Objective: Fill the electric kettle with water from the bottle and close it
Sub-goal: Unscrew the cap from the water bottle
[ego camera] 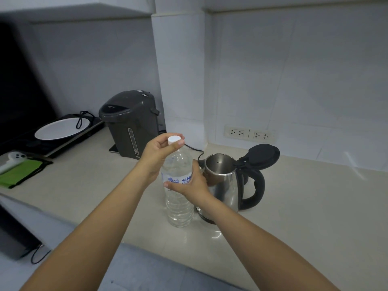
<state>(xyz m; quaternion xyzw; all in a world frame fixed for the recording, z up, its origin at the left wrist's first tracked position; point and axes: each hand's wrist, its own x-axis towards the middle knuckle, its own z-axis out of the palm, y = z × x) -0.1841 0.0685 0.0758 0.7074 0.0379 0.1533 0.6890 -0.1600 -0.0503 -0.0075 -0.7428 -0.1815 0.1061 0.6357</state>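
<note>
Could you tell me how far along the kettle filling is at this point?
Done: the kettle lid stands open. In hand: the right hand steadies the bottle while the left hand has its grip on the cap. Left: pouring, then closing the lid.

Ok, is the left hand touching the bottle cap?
Touching. The head view shows the left hand with its fingertips pinched around the white bottle cap, no gap visible.

Left hand [159,153] pinching bottle [178,196] cap [174,139]; right hand [189,183] gripping bottle; kettle [226,185] open
</note>
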